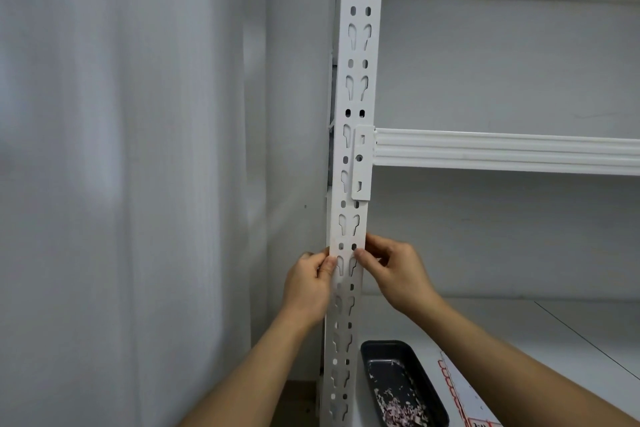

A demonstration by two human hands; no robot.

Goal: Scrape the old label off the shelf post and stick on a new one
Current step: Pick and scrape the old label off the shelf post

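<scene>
Left hand (308, 282) and right hand (394, 270) pinch the shelf post (349, 184) edges, seemingly pressing a white label. Risk: leftover residue could lift its corners; uneven pressure skews it.

The white perforated metal shelf post (353, 156) runs out of view at top and bottom. The black rectangular tray (398, 378) and the red-printed white sheet (460, 388) are cut by the lower edge. Whether either hand's fingertips pinch a label against the post cannot be told; none stands out.
</scene>
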